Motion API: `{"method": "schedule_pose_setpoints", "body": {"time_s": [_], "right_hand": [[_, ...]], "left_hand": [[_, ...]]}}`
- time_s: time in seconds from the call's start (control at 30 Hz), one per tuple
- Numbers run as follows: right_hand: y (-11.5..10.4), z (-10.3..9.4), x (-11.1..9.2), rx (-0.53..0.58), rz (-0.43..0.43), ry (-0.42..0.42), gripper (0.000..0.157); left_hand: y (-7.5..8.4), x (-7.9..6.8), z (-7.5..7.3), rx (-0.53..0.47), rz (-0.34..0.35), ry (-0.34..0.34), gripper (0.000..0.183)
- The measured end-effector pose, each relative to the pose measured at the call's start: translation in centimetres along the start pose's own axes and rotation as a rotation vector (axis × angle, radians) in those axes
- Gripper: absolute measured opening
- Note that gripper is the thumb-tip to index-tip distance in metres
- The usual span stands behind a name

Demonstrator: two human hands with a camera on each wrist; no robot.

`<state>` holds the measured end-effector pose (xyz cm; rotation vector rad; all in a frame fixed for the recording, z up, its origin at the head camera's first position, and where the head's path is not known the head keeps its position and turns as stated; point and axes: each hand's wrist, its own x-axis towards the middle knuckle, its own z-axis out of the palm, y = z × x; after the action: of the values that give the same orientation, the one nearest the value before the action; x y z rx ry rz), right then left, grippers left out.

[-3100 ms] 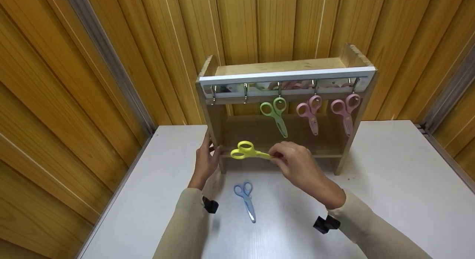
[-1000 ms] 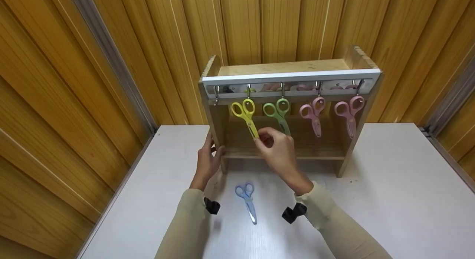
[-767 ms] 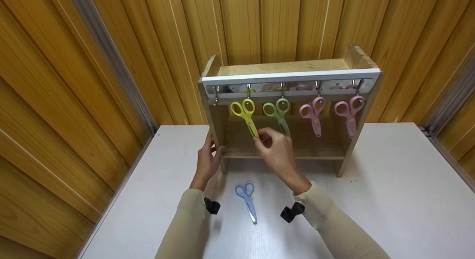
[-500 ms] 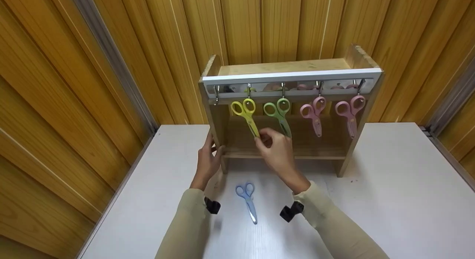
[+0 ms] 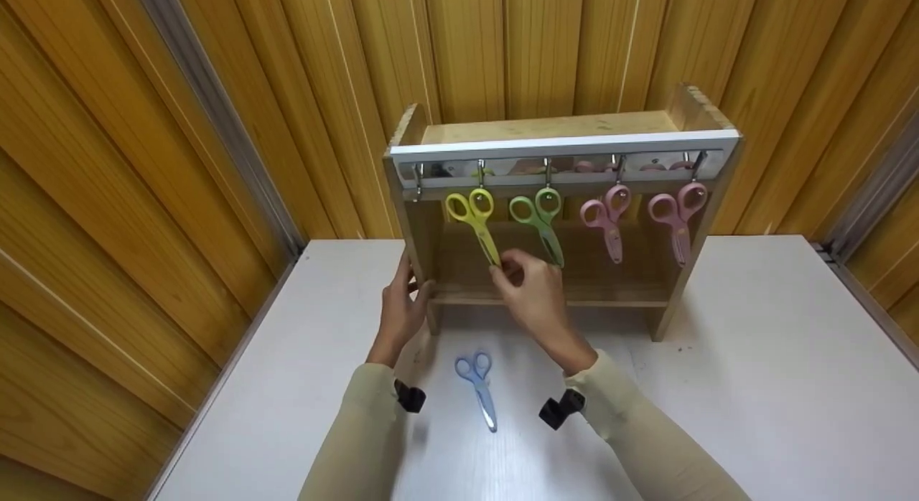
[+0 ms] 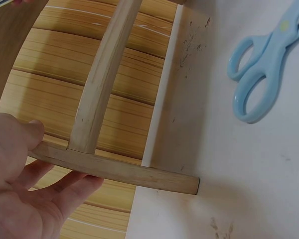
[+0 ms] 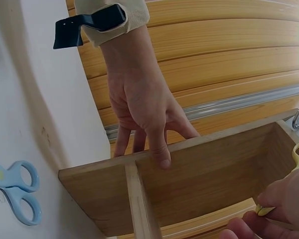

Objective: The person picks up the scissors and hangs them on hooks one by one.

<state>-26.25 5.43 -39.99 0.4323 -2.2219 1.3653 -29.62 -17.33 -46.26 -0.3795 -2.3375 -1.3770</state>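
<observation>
Yellow scissors [image 5: 479,225] hang by one handle loop from the second hook from the left on a small wooden rack [image 5: 549,303]. My right hand [image 5: 535,296] pinches their blade tip between thumb and fingers. My left hand [image 5: 402,311] grips the rack's left side panel, thumb on the inner face and fingers outside, as the left wrist view shows at the panel [image 6: 119,169]. Green scissors [image 5: 538,225] hang just right of the yellow pair, their tip close to my right hand. Blue scissors [image 5: 476,390] lie on the white table below the rack, handles toward it.
Two pink scissors, one inner [image 5: 609,221] and one outer [image 5: 675,221], hang on the hooks further right. The leftmost hook [image 5: 418,183] holds nothing. Wood-panelled walls [image 5: 538,52] stand behind and beside the white table [image 5: 775,386].
About three seconds ago my right hand held the yellow scissors level in front of the rack; now they hang on the second hook, still pinched at the tip. Little has moved over the last second.
</observation>
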Motion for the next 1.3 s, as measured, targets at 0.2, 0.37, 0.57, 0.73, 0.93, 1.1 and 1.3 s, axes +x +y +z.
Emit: {"method": "schedule_pose_setpoints", "body": {"time_s": [0.2,0.37,0.57,0.73,0.93,1.1,1.3], "right_hand": [[0.1,0.0,-0.1,-0.001,0.017,-0.01,0.011],[0.2,0.0,0.0,-0.002,0.025,-0.014,0.011],[0.3,0.1,0.1,-0.01,0.016,-0.016,0.011],[0.3,0.0,0.1,0.002,0.028,-0.026,0.012],[0.2,0.0,0.0,-0.012,0.046,-0.04,0.013],[0.4,0.0,-0.5,-0.034,0.071,-0.066,0.025],[1.0,0.0,-1.9,-0.041,0.104,-0.123,0.048]], "left_hand": [[-0.1,0.0,0.0,0.009,0.017,0.005,0.073],[-0.1,0.1,0.0,0.014,0.009,0.011,0.074],[0.1,0.1,0.1,0.023,0.012,0.014,0.075],[0.2,0.0,0.0,0.024,-0.005,0.011,0.075],[0.3,0.1,0.1,0.02,-0.017,0.008,0.074],[0.3,0.1,0.1,0.021,-0.018,0.006,0.074],[0.2,0.1,0.0,0.012,-0.036,0.006,0.075]]}}
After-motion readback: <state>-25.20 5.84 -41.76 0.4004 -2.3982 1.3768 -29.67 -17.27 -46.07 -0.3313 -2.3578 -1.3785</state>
